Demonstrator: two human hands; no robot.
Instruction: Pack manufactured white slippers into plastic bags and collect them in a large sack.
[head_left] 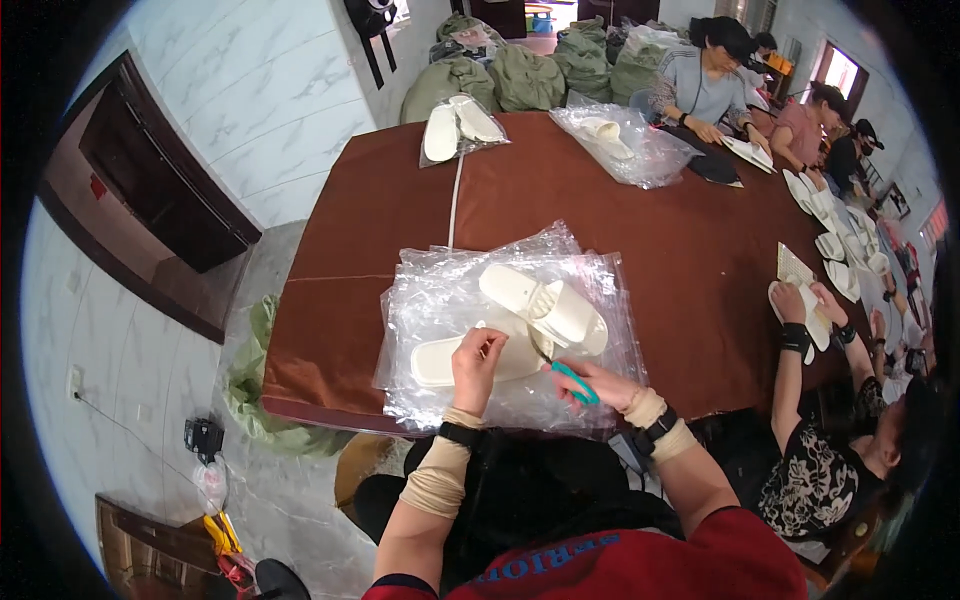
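Two cream-white slippers lie on a stack of clear plastic bags (405, 290) in front of me. The upper slipper (508, 287) rests slantwise, partly over the lower slipper (432, 363). My right hand (607, 387) is closed round teal-handled scissors (574, 381), whose dark blades point up and left at the slippers' straps. Over the lower slipper, my left hand (477, 362) is closed in a pinch, its fingertips together. Whatever lies between those fingertips is too small to make out.
The table wears a brown cloth (520, 195). At its far side lie a bagged slipper pair (460, 130) and another bagged slipper (605, 138). Co-workers handle slippers at the right; a near one's hands (790, 305) are close to the table edge. Green sacks (527, 78) stand behind.
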